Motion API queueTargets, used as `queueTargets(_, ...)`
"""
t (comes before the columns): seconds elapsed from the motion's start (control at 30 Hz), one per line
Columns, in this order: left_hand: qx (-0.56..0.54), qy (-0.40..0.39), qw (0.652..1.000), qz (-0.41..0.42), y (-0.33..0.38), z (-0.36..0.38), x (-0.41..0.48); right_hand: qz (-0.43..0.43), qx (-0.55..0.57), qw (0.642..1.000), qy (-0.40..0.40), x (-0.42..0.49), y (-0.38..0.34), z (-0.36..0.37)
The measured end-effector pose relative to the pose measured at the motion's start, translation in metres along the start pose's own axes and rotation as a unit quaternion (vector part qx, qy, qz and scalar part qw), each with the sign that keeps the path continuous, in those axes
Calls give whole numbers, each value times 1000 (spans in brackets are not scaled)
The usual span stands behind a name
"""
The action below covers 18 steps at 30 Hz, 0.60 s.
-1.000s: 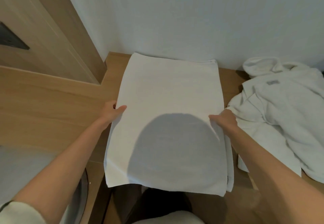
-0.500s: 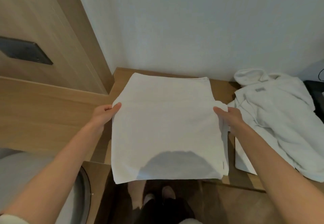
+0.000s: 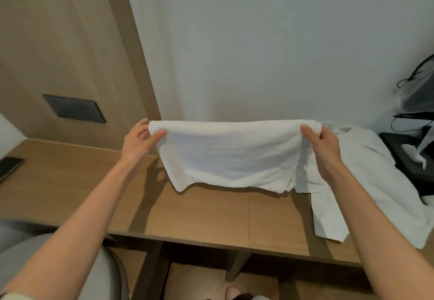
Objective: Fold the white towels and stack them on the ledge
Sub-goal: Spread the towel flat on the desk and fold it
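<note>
Hanging doubled between my two hands, the white towel [image 3: 225, 156] is lifted above the wooden table [image 3: 206, 215], its folded edge stretched level at the top and its loose hems drooping just over the surface, not clearly resting on it. My left hand [image 3: 138, 143] pinches the left end of that fold, thumb in front and fingers [image 3: 141, 127] behind; my right hand [image 3: 325, 143] grips the right end the same way, bunching several layers there. Neither hand is open.

I judge this to be mid-fold: the cloth has been halved and now needs laying flat, then one more fold before stacking. That next move calls for lowering both ends evenly so the layers land square, with the hems aligned rather than skewed as they hang now.

To the right, a crumpled white heap [image 3: 366, 182] of more linen sprawls over the table's near edge, touching or very nearly touching the held towel's right side. I see no finished stack on the table. Farther right sit a black box [image 3: 413, 159] and dark cables. At far left a dark phone-like slab [image 3: 9, 164] lies on the table, and a dark switch plate [image 3: 74, 108] is set in the wood panel.
</note>
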<state>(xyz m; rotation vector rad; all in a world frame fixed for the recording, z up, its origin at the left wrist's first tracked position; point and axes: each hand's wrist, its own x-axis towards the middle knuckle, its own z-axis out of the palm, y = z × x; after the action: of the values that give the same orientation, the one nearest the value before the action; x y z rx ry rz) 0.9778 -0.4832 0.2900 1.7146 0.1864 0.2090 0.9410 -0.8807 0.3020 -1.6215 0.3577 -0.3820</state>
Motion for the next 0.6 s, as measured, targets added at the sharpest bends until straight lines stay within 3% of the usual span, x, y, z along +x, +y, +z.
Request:
queueTargets(0.17,-43,-2,998,44,25,1,-2,-71,-12,994,81,-8,-22,6)
queueTargets(0.3,-117,-4,992,49,34,2,0,-92,-49,992,75,-8,-24,4)
queueTargets(0.37,-112,-28,992,41,31,2,2,-65,-72,994,44,-6,-18,3)
queueTargets(0.47,-13,-92,995,41,18,-1,5,23,-66,996,-52,-7,-2,4)
queueTargets(0.6,36,-175,984,-28,-8,-5,1,112,-72,985,-112,-10,16,11)
